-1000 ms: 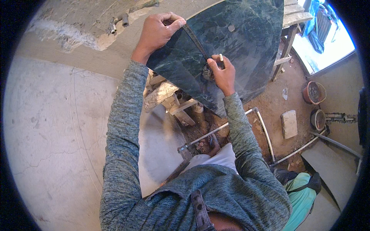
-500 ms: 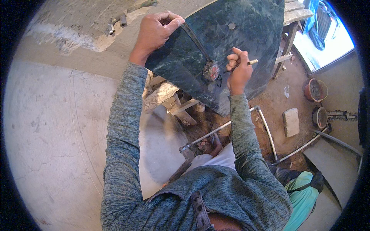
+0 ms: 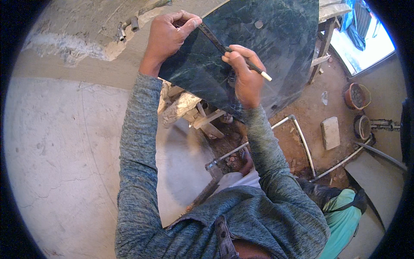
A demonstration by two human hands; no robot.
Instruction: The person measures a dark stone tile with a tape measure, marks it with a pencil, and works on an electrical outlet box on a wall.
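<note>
A dark green, white-veined stone slab (image 3: 284,52) lies in front of me. At its left edge my left hand (image 3: 170,39) pinches the end of a tape measure's blade (image 3: 210,35), which runs slantwise over the slab. My right hand (image 3: 248,80) grips a dark, pen-like marker (image 3: 255,67) with a white butt end pointing right. The marker's other end is at the blade, near my fingertips; whether it touches the stone I cannot tell. The tape measure's case is mostly hidden behind my right hand. A small pale round piece (image 3: 258,24) rests farther up the slab.
Wooden supports (image 3: 325,41) stand at the slab's right, with more timber (image 3: 209,118) beneath its near edge. White pipes (image 3: 304,146), a pale block (image 3: 330,133) and two buckets (image 3: 357,96) are on the dirt floor. A rough wall (image 3: 77,43) borders the left.
My right hand has moved left and slightly nearer my body, bringing the marker from beside the tape case to the blade. It now covers most of the case. My left hand keeps its pinch.
</note>
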